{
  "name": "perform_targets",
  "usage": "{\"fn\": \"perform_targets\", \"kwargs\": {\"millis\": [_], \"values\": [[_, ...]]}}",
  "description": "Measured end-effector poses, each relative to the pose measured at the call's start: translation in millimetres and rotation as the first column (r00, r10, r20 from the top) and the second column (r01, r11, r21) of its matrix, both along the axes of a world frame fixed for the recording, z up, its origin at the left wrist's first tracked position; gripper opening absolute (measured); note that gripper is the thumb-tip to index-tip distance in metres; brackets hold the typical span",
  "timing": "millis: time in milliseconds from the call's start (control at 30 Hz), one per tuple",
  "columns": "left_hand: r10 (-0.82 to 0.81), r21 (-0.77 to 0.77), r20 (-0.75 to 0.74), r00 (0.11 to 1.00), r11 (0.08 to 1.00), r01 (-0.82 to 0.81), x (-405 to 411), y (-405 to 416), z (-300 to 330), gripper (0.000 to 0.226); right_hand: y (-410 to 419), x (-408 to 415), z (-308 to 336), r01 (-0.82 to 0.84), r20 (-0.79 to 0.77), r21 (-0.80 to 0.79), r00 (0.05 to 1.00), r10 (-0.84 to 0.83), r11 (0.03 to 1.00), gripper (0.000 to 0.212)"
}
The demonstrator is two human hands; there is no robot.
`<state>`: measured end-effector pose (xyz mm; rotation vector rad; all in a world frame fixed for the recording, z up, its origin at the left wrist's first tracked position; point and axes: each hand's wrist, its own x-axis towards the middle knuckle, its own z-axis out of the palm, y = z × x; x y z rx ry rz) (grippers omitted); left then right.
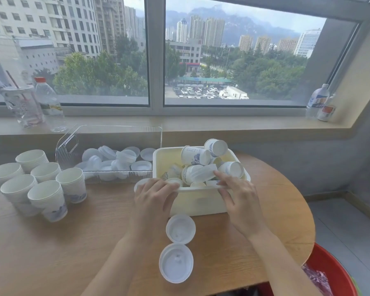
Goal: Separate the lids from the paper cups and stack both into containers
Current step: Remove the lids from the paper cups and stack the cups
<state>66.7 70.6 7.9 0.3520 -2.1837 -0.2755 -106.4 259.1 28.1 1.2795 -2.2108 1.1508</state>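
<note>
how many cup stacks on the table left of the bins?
6 cup stacks: back, far left, middle, right, front left, front. None looks hidden.

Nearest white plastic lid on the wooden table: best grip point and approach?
Pinch the raised rim of the nearest white plastic lid across its width, coming straight down from above. It lies flat with its hollow side up, so the rim stands proud. Take the side edges: its far edge meets the second white lid, leaving little finger room there.
</note>
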Motion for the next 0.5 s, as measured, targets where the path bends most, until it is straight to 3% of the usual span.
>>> {"fn": "perform_targets", "kwargs": {"millis": [100, 267, 367, 500], "values": [[0.007, 0.002, 0.002, 1.0, 1.0, -0.007, 7, -1, -2, 0.019, 0, 8, -2, 0.001, -0.008, -0.012, 1.0, -0.001, 1.0, 0.046], [0.047, 0.047, -0.015, 0.999, 0.998, -0.047, 39, 16, -12, 0.052, 3, 17, -5, 0.0, -0.03, 0.009, 1.0, 0.0, 1.0, 0.049], [0.015, 0.028, 0.009, 1.0, 0.999, -0.016, 56, 38, -37, 0.05, 7, 25, -10, -0.013, -0.042, 0.025, 0.999, 0.014, 1.0, 0.054], [-0.086, 0.108, 0.165, 0.983, 0.992, 0.068, 60, 49, -71, 0.04, 7, 27, -10, -0.018, -0.04, 0.012, 0.999, 0.019, 1.0, 0.055]]}}
